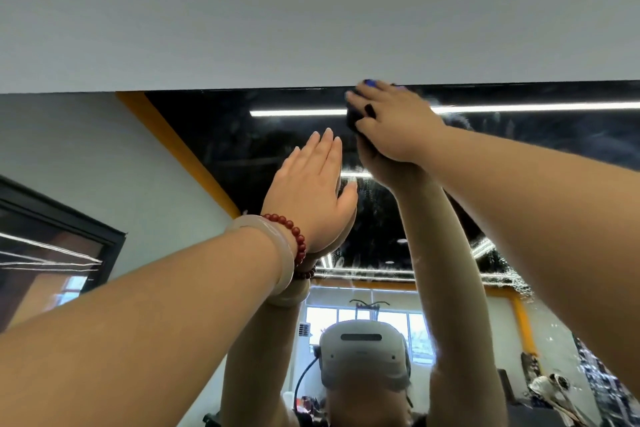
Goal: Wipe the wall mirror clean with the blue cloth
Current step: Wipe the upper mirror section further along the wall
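Forearms are raised nearest the lens. At 12 o'clock the blue cloth [370,82] is clasped under the right hand [391,125] against the top edge of the wall mirror [242,142]. The left hand [308,191] is laid flat, fingers straight, at its 8 o'clock. Streaks [502,267] are left at 4 o'clock, so wiping is judged partly done. Most of the cloth is hidden.
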### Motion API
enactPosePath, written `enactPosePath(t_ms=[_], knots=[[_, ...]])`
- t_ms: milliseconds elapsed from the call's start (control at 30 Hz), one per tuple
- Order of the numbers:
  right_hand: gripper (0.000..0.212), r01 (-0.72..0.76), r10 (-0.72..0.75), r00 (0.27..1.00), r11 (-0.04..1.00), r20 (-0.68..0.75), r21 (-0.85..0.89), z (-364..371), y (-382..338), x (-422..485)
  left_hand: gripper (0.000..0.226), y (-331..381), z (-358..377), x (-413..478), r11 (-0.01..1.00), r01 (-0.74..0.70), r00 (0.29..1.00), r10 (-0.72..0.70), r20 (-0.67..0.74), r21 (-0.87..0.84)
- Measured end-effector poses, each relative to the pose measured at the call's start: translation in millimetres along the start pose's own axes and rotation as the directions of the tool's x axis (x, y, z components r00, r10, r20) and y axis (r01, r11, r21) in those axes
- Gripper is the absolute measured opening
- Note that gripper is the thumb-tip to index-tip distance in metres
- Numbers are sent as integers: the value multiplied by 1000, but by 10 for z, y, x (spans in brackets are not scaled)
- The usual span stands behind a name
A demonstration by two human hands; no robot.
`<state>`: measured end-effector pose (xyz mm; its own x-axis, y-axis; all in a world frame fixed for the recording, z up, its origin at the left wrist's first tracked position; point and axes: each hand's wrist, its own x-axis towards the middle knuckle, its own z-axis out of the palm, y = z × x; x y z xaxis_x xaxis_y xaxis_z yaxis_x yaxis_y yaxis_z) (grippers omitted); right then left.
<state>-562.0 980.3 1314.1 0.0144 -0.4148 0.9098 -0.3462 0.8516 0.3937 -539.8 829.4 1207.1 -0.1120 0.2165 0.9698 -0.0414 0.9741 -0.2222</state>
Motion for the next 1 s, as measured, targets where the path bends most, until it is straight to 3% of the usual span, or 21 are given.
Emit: enactPosePath(t_ms=[67,133,267,333,367,467,533,633,733,800,933,1000], knots=[[52,150,-150,986,989,75,9,-60,-53,-65,65,-3,-2,8,1000,3,1000,-3,0,0],[52,173,-173,980,985,97,9,-137,33,-97,65,-1,-5,0,1000,-2,1000,2,2,1],[50,-170,172,985,985,-33,34,-118,376,-45,64,-9,-4,-13,1000,-6,1000,6,-1,-10],[52,-252,254,966,967,-54,34,-56,325,-23,64,-4,2,-7,1000,-3,1000,3,-2,-8],[52,-207,208,977,978,-48,31,-32,225,-32,64,2,4,-3,1000,-2,1000,2,-1,-9],[51,115,-115,993,993,7,19,38,-104,-145,64,10,2,3,1000,6,1000,-6,-7,-19],[51,172,-172,984,985,32,28,21,-77,-217,64,10,-4,-2,1000,7,1000,-7,-3,-15],[53,-86,87,996,996,-34,22,-32,335,-256,63,18,-12,-7,1000,-4,1000,4,13,-5],[54,-325,330,939,944,-94,61,-52,644,-327,62,29,-27,2,999,4,1000,-6,31,36],[54,-268,270,959,963,-82,38,-44,554,-370,63,49,-35,19,998,4,998,-9,66,65],[53,112,-113,993,993,21,24,-40,316,-528,64,80,-60,31,994,20,996,-29,80,111],[53,70,-71,997,997,26,22,-73,466,-557,65,105,-85,32,991,46,995,-56,82,124]])
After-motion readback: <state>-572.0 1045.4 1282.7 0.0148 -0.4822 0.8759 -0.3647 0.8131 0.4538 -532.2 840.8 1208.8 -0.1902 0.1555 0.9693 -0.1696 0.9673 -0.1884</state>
